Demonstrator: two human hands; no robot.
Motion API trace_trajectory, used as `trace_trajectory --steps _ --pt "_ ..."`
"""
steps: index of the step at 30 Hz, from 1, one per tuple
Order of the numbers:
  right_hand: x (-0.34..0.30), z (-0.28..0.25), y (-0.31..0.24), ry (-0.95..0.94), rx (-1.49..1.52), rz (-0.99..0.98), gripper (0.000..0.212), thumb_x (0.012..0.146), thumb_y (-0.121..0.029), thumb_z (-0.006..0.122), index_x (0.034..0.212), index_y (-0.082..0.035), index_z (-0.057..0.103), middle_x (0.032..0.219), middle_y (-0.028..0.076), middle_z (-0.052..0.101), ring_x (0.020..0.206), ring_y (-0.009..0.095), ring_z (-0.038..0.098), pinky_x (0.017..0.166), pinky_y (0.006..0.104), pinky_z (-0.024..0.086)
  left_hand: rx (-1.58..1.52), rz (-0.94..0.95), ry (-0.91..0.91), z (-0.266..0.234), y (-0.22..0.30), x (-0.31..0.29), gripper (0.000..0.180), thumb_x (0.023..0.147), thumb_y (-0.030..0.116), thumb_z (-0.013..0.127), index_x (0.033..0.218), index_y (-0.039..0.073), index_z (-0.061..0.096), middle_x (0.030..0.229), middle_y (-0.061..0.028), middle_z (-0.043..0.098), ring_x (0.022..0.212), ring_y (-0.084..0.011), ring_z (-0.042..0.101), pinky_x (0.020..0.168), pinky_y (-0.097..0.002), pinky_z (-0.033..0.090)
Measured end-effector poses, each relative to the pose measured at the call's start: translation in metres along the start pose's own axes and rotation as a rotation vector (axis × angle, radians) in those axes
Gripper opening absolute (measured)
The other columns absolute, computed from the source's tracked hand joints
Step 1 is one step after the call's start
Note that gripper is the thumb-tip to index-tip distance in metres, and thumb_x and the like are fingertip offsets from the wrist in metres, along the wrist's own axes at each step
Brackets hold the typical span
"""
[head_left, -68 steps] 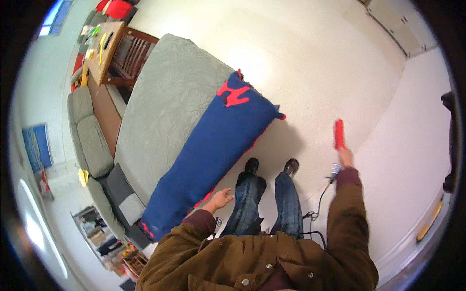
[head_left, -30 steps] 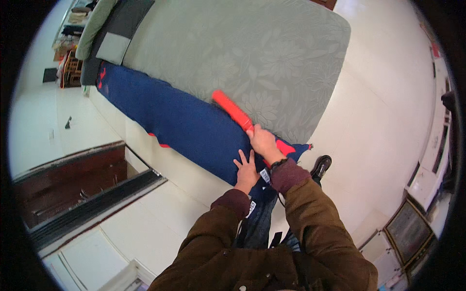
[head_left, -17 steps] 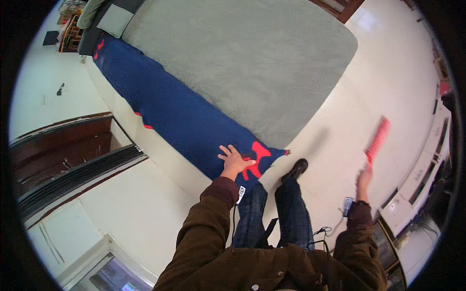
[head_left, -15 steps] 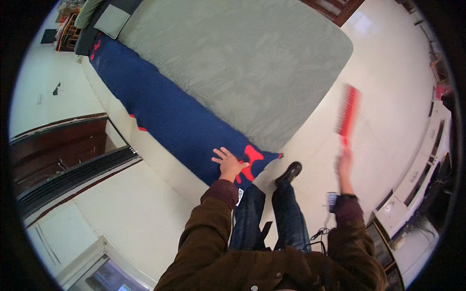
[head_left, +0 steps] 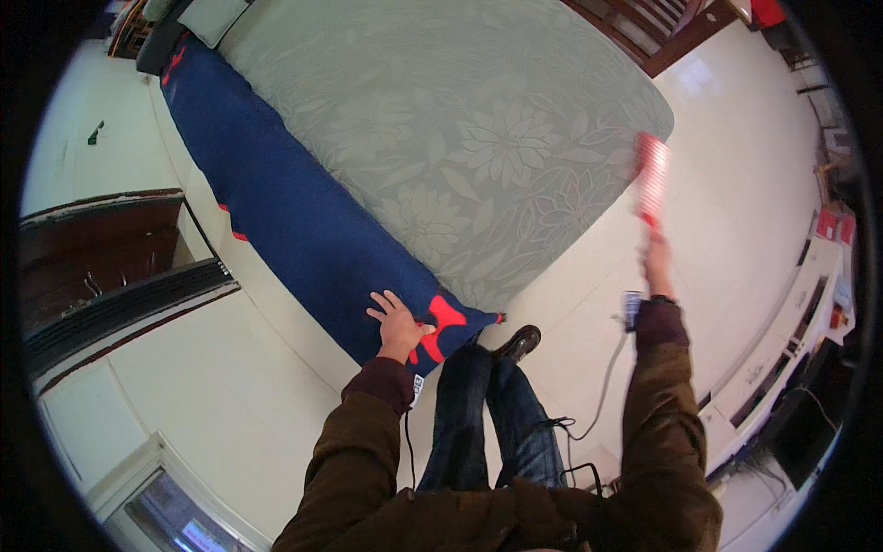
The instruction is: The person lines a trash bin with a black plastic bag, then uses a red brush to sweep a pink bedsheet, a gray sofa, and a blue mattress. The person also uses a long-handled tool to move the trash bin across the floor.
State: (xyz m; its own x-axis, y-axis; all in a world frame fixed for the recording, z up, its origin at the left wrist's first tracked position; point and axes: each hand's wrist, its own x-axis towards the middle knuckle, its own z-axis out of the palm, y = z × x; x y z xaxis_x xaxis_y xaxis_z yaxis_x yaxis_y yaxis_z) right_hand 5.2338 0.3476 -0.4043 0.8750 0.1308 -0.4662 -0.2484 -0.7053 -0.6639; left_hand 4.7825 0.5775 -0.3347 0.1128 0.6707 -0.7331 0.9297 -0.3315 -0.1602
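Observation:
My left hand [head_left: 398,329] lies with fingers spread on the near end of a dark blue blanket [head_left: 294,202], beside its red patches [head_left: 446,316]. The blanket runs as a long strip along the left side of a sofa or bed with a grey-green floral cover [head_left: 432,129]. My right hand [head_left: 657,262] is closed round the handle of a red long-bristled brush [head_left: 653,175], raised off to the right of the near right edge of the cover. Motion blurs the brush and the right fingers.
A light pillow [head_left: 212,20] sits at the far left end. My legs and a dark shoe [head_left: 521,342] stand beside the blanket's near corner. A cable [head_left: 602,396] hangs by my right sleeve. A white low cabinet [head_left: 773,340] lines the right; a dark wooden door [head_left: 101,258] is at left.
My view has shifted, so more of the floor and cabinet at right shows. The red brush has turned, tilting differently in my right hand. My left hand stays on the blanket.

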Motion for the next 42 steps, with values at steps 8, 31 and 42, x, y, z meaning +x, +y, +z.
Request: trace_trajectory --steps 8,31,42 --pt "-0.048 0.016 -0.064 -0.343 0.092 -0.002 0.04 0.088 -0.048 0.033 0.073 -0.013 0.046 0.052 -0.002 0.041 0.042 0.011 0.041 0.035 0.0279 0.033 -0.119 -0.043 -0.015 -0.003 0.004 0.002 0.121 0.053 0.048 0.075 0.128 -0.016 0.003 0.133 -0.0371 0.002 0.122 -0.0524 0.009 0.1 -0.0555 0.014" --pt "0.155 -0.049 -0.175 -0.158 -0.01 0.064 0.034 0.085 -0.044 0.043 0.068 -0.014 0.043 0.047 -0.004 0.036 0.034 0.008 0.033 0.03 0.0258 0.025 -0.232 -0.188 -0.076 -0.037 0.019 0.003 0.103 0.059 0.035 0.074 0.13 -0.01 0.015 0.134 -0.0319 0.014 0.125 -0.0441 0.015 0.104 -0.0423 0.017" --pt "0.003 0.163 -0.233 -1.013 -0.641 -0.642 0.042 0.077 -0.046 0.048 0.096 -0.009 0.057 0.089 0.017 0.06 0.085 0.033 0.057 0.071 0.0421 0.045 -0.672 0.327 0.14 -0.083 0.262 0.045 0.073 0.069 0.02 0.065 0.131 0.009 0.029 0.134 -0.0274 0.019 0.122 -0.045 0.02 0.099 -0.0448 0.025"
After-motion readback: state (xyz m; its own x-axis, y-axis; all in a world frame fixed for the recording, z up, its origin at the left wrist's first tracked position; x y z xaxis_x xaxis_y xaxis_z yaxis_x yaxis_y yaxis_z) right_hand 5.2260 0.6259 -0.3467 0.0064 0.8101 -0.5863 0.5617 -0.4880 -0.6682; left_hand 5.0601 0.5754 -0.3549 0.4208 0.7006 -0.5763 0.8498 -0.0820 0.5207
